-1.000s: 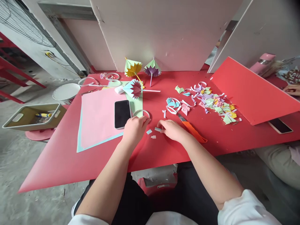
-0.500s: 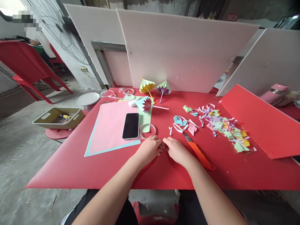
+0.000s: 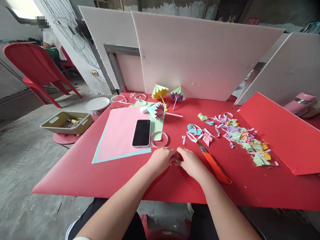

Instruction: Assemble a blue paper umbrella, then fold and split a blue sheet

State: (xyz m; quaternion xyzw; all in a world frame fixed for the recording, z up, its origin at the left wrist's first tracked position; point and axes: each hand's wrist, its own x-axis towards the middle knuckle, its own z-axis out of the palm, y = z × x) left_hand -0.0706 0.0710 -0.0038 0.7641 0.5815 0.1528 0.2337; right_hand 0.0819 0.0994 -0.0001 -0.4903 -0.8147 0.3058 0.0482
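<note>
My left hand (image 3: pixel 163 158) and my right hand (image 3: pixel 187 160) meet near the front of the red tabletop (image 3: pixel 120 178), fingers bent and closed together. A small pale bit shows between the fingertips; most of it is hidden, so I cannot make out its kind. Just beyond my left hand lies a roll of clear tape (image 3: pixel 160 139), and past it a black-screened phone (image 3: pixel 141 133) rests on pink paper (image 3: pixel 117 130). Beside my right forearm is a utility knife (image 3: pixel 216 167) with an orange handle, its blade pointing away from me.
Three small paper umbrellas (image 3: pixel 160 91) sit toward the back. Paper scraps (image 3: pixel 246 138) and a white paper strip loop (image 3: pixel 194 133) lie at right, near a folded red board (image 3: pixel 282 133). White boards (image 3: pixel 200 56) stand behind. An olive basket (image 3: pixel 66 123) rests on a stool at left.
The view has shifted slightly, so most things sit a little farther right. My hands stay together, with the fingertips drawn closer to each other.
</note>
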